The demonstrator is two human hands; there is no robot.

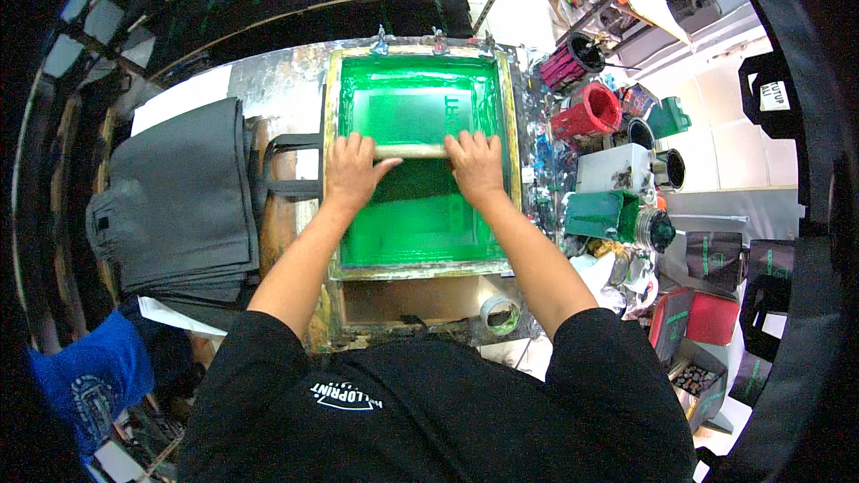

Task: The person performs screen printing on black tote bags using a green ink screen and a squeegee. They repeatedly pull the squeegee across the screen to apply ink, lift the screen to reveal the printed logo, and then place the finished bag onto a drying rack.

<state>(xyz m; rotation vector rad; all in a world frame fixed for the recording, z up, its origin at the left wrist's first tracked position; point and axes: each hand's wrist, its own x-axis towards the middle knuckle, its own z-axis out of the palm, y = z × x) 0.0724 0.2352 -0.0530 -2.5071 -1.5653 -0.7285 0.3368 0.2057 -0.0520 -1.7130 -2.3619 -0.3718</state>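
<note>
Both my hands grip a squeegee with a pale wooden handle (419, 152), laid crosswise over a screen-printing frame (420, 271). My left hand (352, 174) closes on its left end, thumb stretched inward along the handle. At the other end my right hand (477, 165) has its fingers curled over the top. Green ink coats the screen's mesh (403, 233), with thicker wet ink along the far edge. The squeegee's blade is hidden beneath the handle and my hands. Dark bag handles (295, 139) stick out from under the frame's left side.
A stack of dark fabric bags (183, 192) lies left of the frame. On the right stand a red ink container (586, 112), a green one (601, 213) and several jars. A tape roll (499, 315) sits near the front edge. Small clamps (439, 38) line the frame's far side.
</note>
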